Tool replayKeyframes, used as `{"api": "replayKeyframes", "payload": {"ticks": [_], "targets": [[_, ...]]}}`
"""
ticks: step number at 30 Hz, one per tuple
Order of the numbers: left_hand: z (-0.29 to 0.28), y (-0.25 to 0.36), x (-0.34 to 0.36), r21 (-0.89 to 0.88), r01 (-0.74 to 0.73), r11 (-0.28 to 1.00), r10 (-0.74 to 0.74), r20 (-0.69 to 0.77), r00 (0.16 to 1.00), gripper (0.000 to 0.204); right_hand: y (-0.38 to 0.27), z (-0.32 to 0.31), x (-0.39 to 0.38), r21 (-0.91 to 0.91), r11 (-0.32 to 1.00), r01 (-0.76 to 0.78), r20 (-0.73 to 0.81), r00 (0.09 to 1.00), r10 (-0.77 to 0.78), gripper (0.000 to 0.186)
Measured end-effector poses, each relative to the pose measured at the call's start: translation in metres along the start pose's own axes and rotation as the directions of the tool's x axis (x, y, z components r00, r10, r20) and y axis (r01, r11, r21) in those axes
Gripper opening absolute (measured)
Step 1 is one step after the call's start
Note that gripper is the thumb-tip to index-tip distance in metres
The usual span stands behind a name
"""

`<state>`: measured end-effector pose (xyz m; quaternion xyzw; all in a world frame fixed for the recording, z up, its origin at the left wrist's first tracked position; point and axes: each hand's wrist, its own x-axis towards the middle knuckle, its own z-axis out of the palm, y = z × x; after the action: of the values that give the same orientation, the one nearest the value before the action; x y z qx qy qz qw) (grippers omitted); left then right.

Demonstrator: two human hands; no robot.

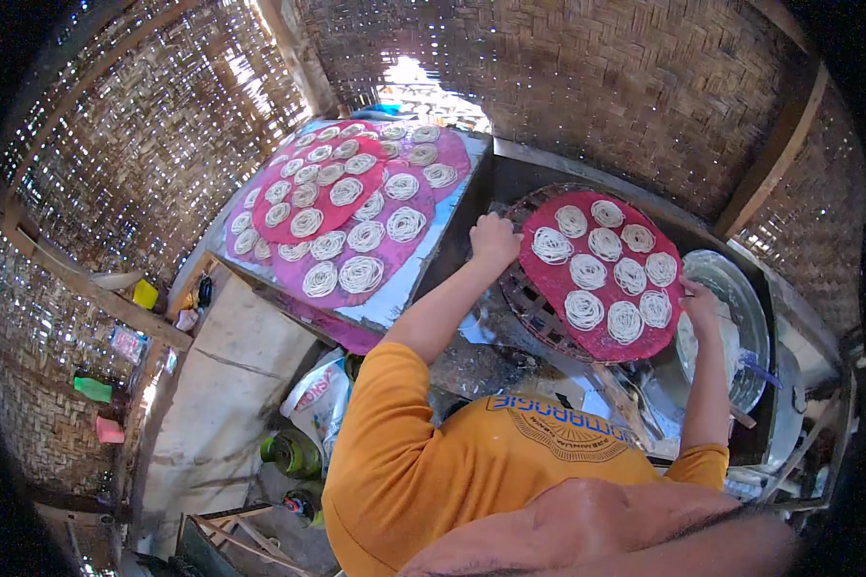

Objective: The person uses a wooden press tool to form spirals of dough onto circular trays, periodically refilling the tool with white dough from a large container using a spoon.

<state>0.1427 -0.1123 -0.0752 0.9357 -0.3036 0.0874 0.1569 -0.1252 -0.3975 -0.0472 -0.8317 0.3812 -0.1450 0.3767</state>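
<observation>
Eleven pale coils (604,243) dot the red sheet (606,296), which lies over a round woven tray (526,296). The right hand (702,302) pinches the sheet's edge; the left hand (496,239) curls opposite, gripping what, I can't quite tell.

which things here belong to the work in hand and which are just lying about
Likely in use:
round red sheet
white coiled noodle-like nests on it
round dark woven tray beneath

Apparently just lying about:
rounded green metal cylinder
white printed plastic sack
</observation>
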Motion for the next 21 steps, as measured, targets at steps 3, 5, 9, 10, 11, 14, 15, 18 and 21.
{"api": "replayKeyframes", "payload": {"ticks": [3,5,9,10,11,14,15,18,21], "targets": [[0.005,0.01,-0.002,0.061,-0.053,0.997,0.056,-0.045,0.997,0.032,-0.002,0.003,-0.001,-0.053,0.999,0.006,0.015,1.0,-0.005,0.056],[0.005,0.016,-0.001,0.123,-0.119,0.985,0.126,-0.055,0.99,0.027,0.015,0.0,0.007,-0.036,0.999,0.019,0.022,1.0,-0.018,0.058],[0.029,0.016,0.016,-0.222,-0.05,0.974,0.035,-0.071,0.997,0.02,0.015,-0.005,0.018,0.144,0.988,0.062,0.046,0.997,-0.069,0.059],[0.034,0.013,0.023,-0.35,-0.078,0.934,0.049,-0.091,0.995,0.02,0.012,-0.008,0.022,0.188,0.98,0.068,0.063,0.995,-0.081,0.058],[0.039,0.006,0.03,-0.47,-0.108,0.876,0.061,-0.114,0.992,0.019,0.006,-0.012,0.026,0.231,0.97,0.073,0.079,0.993,-0.093,0.058],[-0.001,-0.003,0.039,-0.632,-0.206,0.747,0.086,-0.215,0.973,0.013,-0.078,-0.022,0.005,0.184,0.979,0.091,0.138,0.983,-0.118,0.057],[-0.022,-0.006,0.043,-0.651,-0.169,0.74,0.062,-0.185,0.981,0.014,-0.099,-0.024,0.001,0.207,0.973,0.105,0.151,0.979,-0.137,0.058],[-0.072,-0.045,0.061,-0.591,-0.178,0.786,0.045,-0.233,0.971,0.017,-0.141,-0.018,0.014,0.284,0.923,0.259,0.223,0.918,-0.327,0.058],[-0.119,-0.102,0.074,-0.521,-0.238,0.82,0.071,-0.32,0.945,0.021,-0.182,0.01,0.028,0.396,0.881,0.258,0.232,0.9,-0.368,0.06]]}}
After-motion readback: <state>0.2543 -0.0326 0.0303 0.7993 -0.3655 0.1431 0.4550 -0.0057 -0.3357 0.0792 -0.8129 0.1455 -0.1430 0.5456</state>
